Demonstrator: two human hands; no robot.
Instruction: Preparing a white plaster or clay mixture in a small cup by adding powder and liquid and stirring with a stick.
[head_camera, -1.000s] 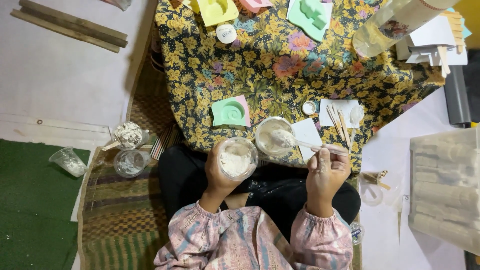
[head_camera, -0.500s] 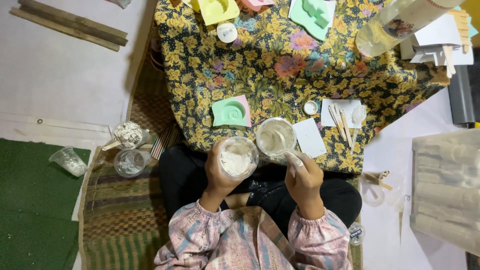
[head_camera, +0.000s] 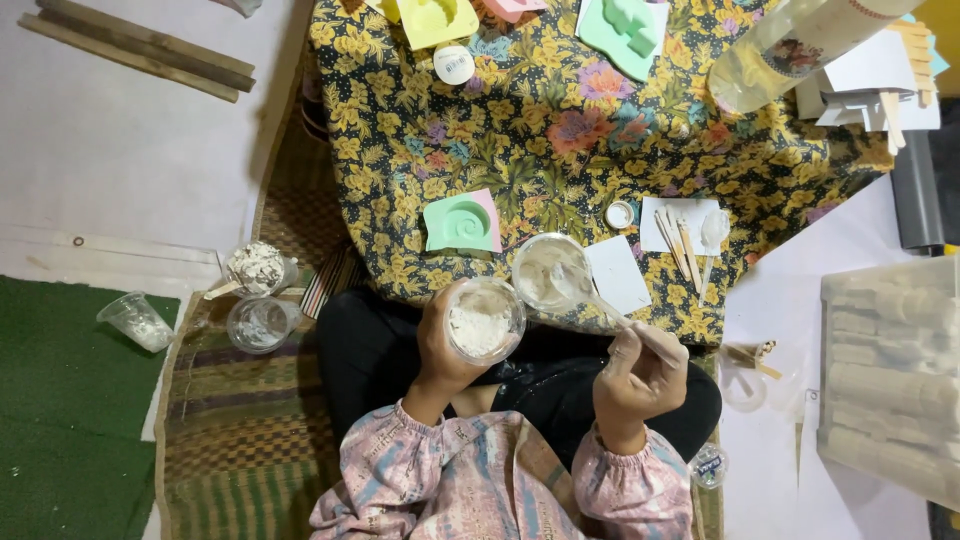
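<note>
head view, looking straight down on a seated person. left hand (head_camera: 440, 345) wrapped closed around a clear plastic cup of white powder (head_camera: 483, 321), fingers curled about its wall, cup upright with its mouth facing up at the camera, held over the lap just near the edge of the floral cloth (head_camera: 560, 130). right hand (head_camera: 640, 372) closed in a pinch on the handle of a clear plastic spoon (head_camera: 600, 300); spoon's long axis runs from the hand at near right up to far left, bowl end pointing into a second clear cup (head_camera: 545, 272) that stands on the cloth's near edge, just right of and beyond the held cup. whether the spoon bowl touches that cup's inside i cannot tell. second cup smeared whitish within. a white card (head_camera: 617, 274) lies just right of it, touching or nearly so. farther out on the cloth: green mould with a spiral (head_camera: 462, 222), small white cap (head_camera: 620, 214), wooden sticks on a white sheet (head_camera: 682, 232). off to the left on the woven mat (head_camera: 240, 430): a cup heaped with white lumps (head_camera: 256, 268) and a clear cup (head_camera: 260, 323) nearer, a tipped clear cup (head_camera: 137, 320) on the green turf.
</note>
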